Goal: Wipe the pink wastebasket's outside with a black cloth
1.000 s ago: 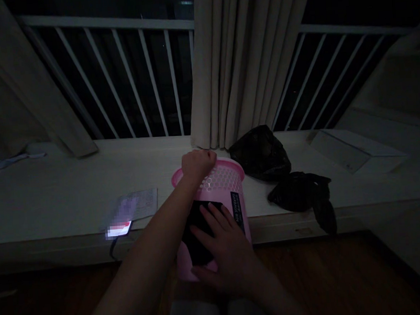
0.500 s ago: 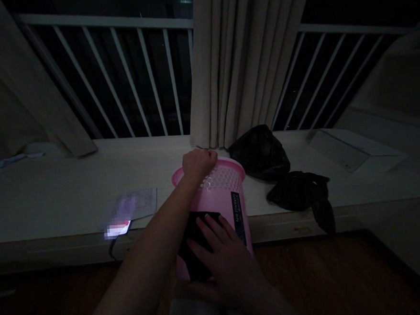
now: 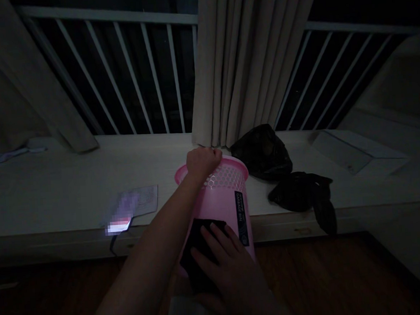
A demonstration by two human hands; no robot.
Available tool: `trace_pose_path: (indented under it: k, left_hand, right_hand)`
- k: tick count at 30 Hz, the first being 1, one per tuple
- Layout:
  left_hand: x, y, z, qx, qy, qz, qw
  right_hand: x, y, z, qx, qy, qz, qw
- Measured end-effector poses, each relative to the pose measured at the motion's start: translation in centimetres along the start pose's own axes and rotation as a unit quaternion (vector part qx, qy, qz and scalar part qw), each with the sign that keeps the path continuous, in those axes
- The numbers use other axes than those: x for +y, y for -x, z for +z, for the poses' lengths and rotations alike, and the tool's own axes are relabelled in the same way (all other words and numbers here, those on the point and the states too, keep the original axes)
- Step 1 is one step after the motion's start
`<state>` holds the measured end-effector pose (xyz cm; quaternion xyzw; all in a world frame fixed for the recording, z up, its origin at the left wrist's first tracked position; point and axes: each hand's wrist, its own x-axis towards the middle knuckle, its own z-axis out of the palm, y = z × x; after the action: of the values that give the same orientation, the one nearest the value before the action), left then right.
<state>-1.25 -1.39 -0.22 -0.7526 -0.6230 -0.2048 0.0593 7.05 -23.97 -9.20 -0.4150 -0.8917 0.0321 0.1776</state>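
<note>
A pink plastic garbage bin (image 3: 218,202) with a honeycomb-perforated band below its rim stands upright in front of me. My left hand (image 3: 203,161) is closed over the near left of the rim. Lower down, my right hand (image 3: 229,261) lies with fingers spread on a black cloth (image 3: 198,244), pressing it flat against the bin's side. A dark label (image 3: 241,217) runs down the bin to the right of that hand. The bin's base is hidden by my right hand and the cloth.
On the white window ledge (image 3: 54,197) are two black plastic bags (image 3: 262,154), a white box (image 3: 360,152) and a paper sheet (image 3: 146,200) with a lit phone-like screen (image 3: 119,225). Curtains (image 3: 250,63) and a railing (image 3: 114,18) stand behind.
My right hand and the black cloth have slid a little down the bin's side. The left hand keeps its grip on the rim. The whole view has shifted slightly.
</note>
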Motion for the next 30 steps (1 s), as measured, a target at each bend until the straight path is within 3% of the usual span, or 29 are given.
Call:
trace_pose_path:
  k: [6,11,15,19,24,30]
  left_hand:
    - [-0.6,0.0,0.2,-0.002,0.009,-0.006,1.000]
    - [-0.7,0.0,0.2,0.002,0.010,-0.010,1.000]
    - [-0.7,0.0,0.2,0.008,0.005,-0.013,1.000]
    - [-0.7,-0.1,0.3,0.010,0.010,-0.014,1.000]
    - [-0.9,-0.3,0.3,0.009,0.015,-0.024,1.000]
    - [-2.4,-0.7,0.1,-0.002,0.002,-0.046,0.999]
  right_hand:
    - [-0.4,0.8,0.5,0.015,0.032,-0.015,0.999]
    - [-0.5,2.7,2.7,0.110,0.084,-0.031,0.990]
    - [0.1,4.7,4.2,0.149,0.086,0.001,0.985]
    - [1.5,5.8,3.4,0.141,0.024,0.047,0.989]
    - [4.4,4.1,1.3,0.133,-0.124,0.137,0.974]
    - [6.7,0.3,1.1,0.169,-0.232,0.223,0.931]
